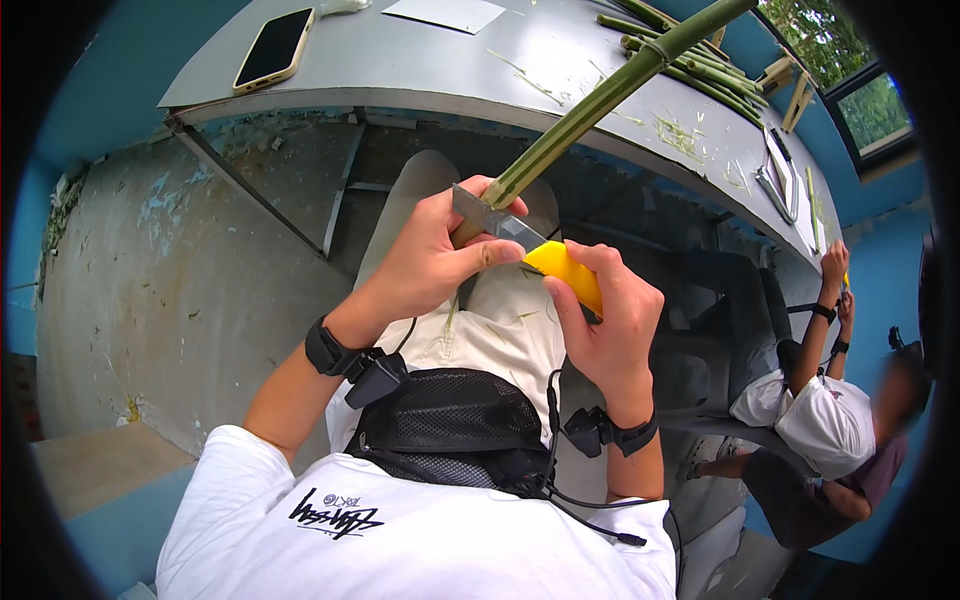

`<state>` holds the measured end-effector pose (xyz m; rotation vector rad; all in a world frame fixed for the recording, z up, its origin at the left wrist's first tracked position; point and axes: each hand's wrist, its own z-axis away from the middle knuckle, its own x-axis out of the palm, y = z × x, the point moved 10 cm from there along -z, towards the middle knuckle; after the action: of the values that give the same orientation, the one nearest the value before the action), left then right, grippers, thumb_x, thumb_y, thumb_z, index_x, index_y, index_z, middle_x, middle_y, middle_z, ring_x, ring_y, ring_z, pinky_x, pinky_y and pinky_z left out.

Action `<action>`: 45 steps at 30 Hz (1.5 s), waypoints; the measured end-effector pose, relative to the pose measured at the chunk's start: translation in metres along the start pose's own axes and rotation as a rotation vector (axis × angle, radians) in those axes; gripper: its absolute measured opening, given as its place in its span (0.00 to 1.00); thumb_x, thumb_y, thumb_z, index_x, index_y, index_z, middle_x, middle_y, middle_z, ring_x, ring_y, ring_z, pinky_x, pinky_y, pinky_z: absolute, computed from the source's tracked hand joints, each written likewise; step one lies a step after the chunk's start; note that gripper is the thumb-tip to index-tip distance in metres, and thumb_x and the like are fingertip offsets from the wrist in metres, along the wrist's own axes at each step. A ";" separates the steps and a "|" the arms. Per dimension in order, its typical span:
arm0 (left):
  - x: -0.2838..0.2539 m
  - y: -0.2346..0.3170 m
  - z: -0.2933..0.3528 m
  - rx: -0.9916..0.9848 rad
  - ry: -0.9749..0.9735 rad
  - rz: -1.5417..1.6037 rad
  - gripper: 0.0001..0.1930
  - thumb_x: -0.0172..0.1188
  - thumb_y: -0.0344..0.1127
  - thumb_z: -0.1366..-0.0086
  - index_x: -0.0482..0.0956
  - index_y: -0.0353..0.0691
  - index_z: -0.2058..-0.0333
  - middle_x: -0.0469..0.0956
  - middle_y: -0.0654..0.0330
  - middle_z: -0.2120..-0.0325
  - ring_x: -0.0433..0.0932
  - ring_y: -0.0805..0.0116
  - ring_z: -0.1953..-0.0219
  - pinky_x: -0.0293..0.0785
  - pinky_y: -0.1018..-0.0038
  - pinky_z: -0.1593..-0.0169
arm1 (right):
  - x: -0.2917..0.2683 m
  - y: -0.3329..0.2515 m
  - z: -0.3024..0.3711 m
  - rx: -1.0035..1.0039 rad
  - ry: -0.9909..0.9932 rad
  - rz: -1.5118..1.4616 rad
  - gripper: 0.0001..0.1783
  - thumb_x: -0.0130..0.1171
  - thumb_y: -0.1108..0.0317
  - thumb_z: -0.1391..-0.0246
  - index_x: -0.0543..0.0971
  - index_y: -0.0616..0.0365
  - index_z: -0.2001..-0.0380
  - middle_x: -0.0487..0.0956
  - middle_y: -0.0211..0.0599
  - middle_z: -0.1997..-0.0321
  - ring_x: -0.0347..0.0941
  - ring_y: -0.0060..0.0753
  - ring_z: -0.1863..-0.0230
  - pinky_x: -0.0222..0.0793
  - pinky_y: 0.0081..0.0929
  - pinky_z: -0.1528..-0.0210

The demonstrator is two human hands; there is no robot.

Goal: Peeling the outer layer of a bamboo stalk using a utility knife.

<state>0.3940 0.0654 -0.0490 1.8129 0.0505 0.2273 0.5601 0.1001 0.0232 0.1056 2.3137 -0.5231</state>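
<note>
A long green bamboo stick (600, 105) slants up and away to the right, its near end at my left hand (430, 245). The fingers of that hand are wrapped round the bamboo, and its thumb rests against the knife's blade. In my right hand (615, 310) is the yellow handle of a knife (563, 274), gripped with the thumb and fingers. The wide grey blade lies across the near end of the bamboo, touching it. Pale stripes along the stick show where its green skin is gone. Both hands are above my lap, where some green shavings lie.
A grey table (340, 75) curves across the far side. On it lie a phone (275, 50), white paper (445, 12), several bamboo sticks (705, 75), shavings (677, 135) and a hacksaw (778, 185). At the right sits another person (825, 415) with hands raised by the table edge. A black cable (590, 527) crosses my waist.
</note>
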 end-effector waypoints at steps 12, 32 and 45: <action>-0.004 -0.003 0.004 -0.010 0.081 -0.082 0.18 0.75 0.36 0.31 0.77 0.38 0.50 0.71 0.73 0.70 0.65 0.86 0.68 0.63 0.81 0.64 | 0.000 -0.001 0.001 -0.028 0.038 0.021 0.18 0.77 0.66 0.46 0.82 0.61 0.55 0.84 0.40 0.67 0.82 0.43 0.73 0.74 0.32 0.71; -0.010 -0.009 0.008 0.014 0.259 -0.338 0.22 0.77 0.48 0.34 0.80 0.35 0.61 0.65 0.70 0.82 0.58 0.81 0.76 0.57 0.74 0.73 | 0.004 0.001 0.010 -0.004 0.093 0.002 0.18 0.76 0.68 0.44 0.82 0.64 0.55 0.85 0.42 0.67 0.83 0.43 0.74 0.75 0.30 0.72; -0.013 -0.008 0.002 0.014 0.129 -0.110 0.21 0.76 0.45 0.32 0.78 0.38 0.53 0.70 0.73 0.73 0.64 0.84 0.70 0.62 0.80 0.67 | 0.002 0.011 0.003 0.074 0.064 -0.028 0.17 0.77 0.68 0.45 0.82 0.60 0.55 0.87 0.43 0.66 0.85 0.44 0.72 0.78 0.30 0.69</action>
<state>0.3825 0.0634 -0.0594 1.8017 0.2421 0.2656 0.5634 0.1088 0.0164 0.1273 2.3613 -0.6278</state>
